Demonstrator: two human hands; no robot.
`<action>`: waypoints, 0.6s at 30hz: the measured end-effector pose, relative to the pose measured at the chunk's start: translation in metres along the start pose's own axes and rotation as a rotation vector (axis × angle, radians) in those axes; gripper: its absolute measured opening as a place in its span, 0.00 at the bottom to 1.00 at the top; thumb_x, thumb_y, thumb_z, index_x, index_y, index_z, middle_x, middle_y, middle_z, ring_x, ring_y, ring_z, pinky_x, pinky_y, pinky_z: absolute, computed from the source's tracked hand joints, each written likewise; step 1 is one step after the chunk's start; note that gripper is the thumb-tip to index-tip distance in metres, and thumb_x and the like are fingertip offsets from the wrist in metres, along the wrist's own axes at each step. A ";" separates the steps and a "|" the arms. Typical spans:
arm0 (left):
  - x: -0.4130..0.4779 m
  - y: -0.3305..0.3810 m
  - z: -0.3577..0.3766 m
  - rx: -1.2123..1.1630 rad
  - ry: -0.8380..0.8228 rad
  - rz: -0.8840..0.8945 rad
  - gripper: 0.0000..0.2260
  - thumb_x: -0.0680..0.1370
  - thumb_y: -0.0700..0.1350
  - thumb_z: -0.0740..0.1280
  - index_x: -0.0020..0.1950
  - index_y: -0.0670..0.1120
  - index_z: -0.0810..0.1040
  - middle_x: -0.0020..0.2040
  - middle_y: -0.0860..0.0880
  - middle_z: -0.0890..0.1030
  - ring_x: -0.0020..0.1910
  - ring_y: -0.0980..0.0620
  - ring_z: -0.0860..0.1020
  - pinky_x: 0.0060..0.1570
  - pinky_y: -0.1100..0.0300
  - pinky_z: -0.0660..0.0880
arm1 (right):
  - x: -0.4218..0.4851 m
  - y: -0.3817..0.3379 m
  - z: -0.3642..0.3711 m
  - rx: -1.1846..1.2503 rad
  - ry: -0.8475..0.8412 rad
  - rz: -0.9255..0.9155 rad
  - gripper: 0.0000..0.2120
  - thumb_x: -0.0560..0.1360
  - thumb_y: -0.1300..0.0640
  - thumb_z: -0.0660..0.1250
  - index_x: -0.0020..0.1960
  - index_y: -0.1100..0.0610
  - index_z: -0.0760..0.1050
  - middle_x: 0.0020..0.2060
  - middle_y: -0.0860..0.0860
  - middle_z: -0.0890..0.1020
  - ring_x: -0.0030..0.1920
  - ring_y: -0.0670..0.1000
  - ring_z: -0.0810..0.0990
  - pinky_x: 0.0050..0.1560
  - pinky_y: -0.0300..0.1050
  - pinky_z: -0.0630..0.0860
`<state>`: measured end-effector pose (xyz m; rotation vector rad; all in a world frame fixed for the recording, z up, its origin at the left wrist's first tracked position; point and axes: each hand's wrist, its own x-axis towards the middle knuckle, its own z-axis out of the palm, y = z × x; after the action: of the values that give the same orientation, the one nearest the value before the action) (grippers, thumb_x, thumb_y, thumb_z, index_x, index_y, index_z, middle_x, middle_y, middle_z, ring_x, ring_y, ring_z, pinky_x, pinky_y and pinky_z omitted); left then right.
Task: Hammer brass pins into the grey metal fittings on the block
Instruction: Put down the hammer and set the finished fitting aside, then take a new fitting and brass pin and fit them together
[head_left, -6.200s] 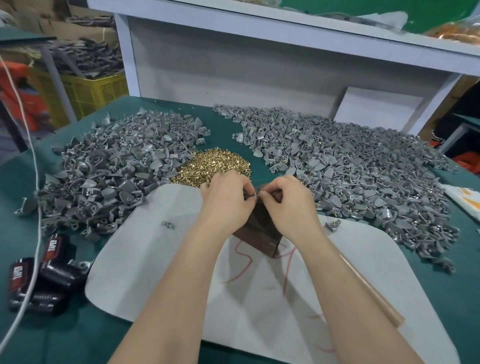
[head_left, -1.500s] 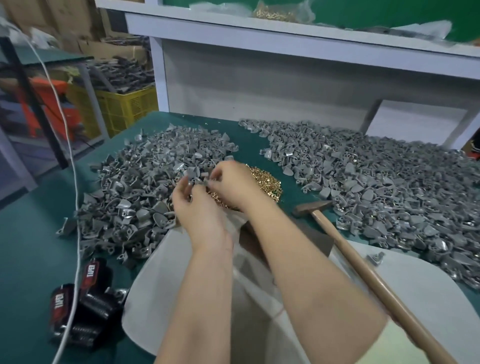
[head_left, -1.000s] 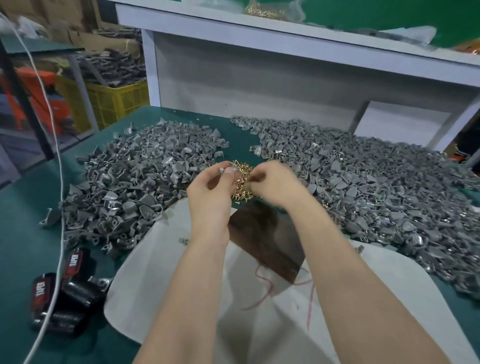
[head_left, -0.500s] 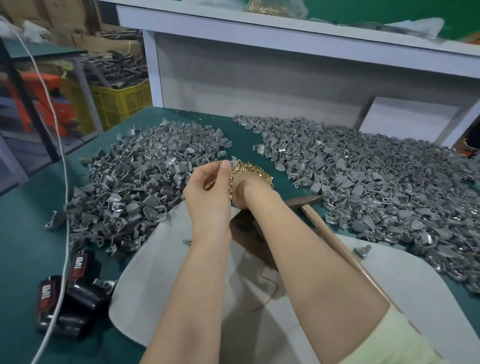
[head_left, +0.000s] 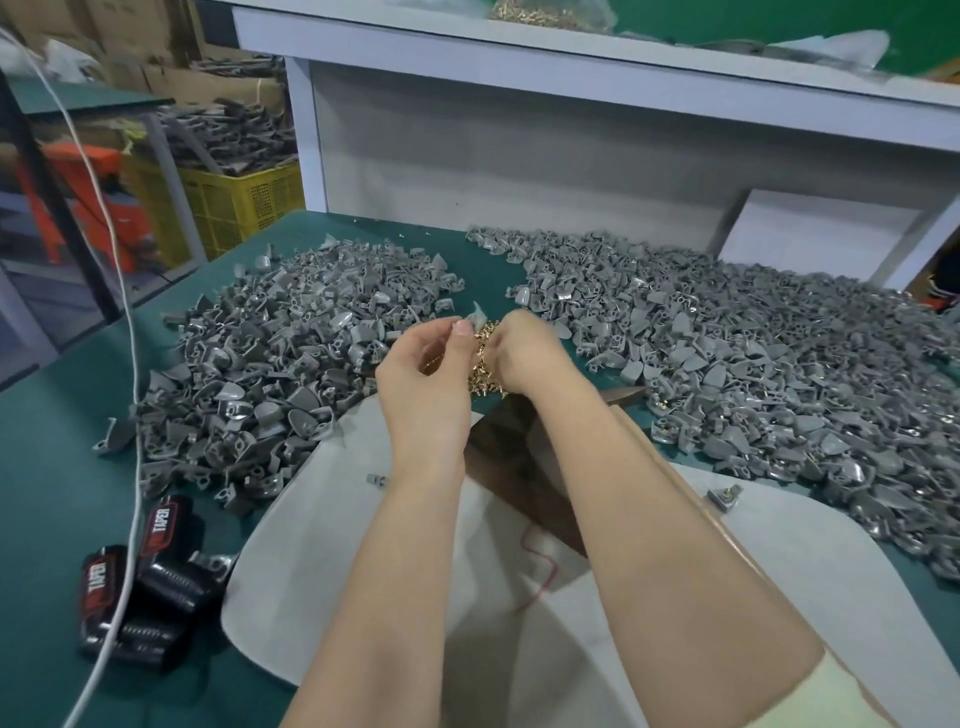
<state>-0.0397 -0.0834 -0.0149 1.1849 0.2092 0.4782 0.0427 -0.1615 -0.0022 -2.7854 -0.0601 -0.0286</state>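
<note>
My left hand (head_left: 428, 379) pinches a small grey metal fitting (head_left: 476, 317) between thumb and fingertips, raised over the heap of brass pins (head_left: 483, 364). My right hand (head_left: 527, 351) meets it from the right, fingertips curled tight as if pinching a brass pin; the pin itself is too small to make out. The dark brown block (head_left: 519, 467) lies below my wrists on the white mat (head_left: 363, 571). The hammer's head (head_left: 626, 396) shows just right of my right forearm; the forearm hides most of its wooden handle (head_left: 727, 545).
Large heaps of grey fittings lie left (head_left: 280, 374) and right (head_left: 769, 374) on the green table. A loose fitting (head_left: 723, 496) sits on the mat. Black-and-red battery packs (head_left: 135, 597) and a white cable (head_left: 127, 322) lie at the left. A white shelf spans the back.
After picking a fitting from the left heap, my right hand dipped into the brass pins and has now come up to meet the fitting in my left hand.
</note>
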 end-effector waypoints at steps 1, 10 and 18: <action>-0.001 -0.001 0.001 0.082 -0.057 0.041 0.08 0.77 0.39 0.68 0.41 0.52 0.79 0.43 0.46 0.83 0.47 0.48 0.81 0.51 0.56 0.76 | -0.008 0.007 -0.011 0.123 0.062 0.008 0.09 0.76 0.60 0.65 0.53 0.62 0.79 0.48 0.57 0.82 0.47 0.55 0.79 0.50 0.43 0.74; -0.030 -0.011 0.020 0.920 -0.535 0.282 0.05 0.77 0.41 0.66 0.50 0.46 0.81 0.49 0.48 0.82 0.50 0.48 0.79 0.55 0.53 0.75 | -0.102 0.077 -0.056 0.958 0.117 0.111 0.06 0.76 0.70 0.63 0.48 0.66 0.78 0.37 0.56 0.82 0.33 0.45 0.83 0.37 0.32 0.79; -0.033 -0.007 0.019 1.221 -0.556 0.327 0.05 0.77 0.47 0.65 0.49 0.53 0.80 0.53 0.50 0.77 0.57 0.45 0.71 0.56 0.52 0.66 | -0.108 0.079 -0.019 0.505 0.262 -0.069 0.03 0.74 0.62 0.69 0.44 0.56 0.80 0.40 0.51 0.81 0.38 0.44 0.76 0.42 0.30 0.70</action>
<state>-0.0594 -0.1168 -0.0177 2.5185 -0.2316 0.2542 -0.0623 -0.2458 -0.0150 -2.2534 -0.0844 -0.3448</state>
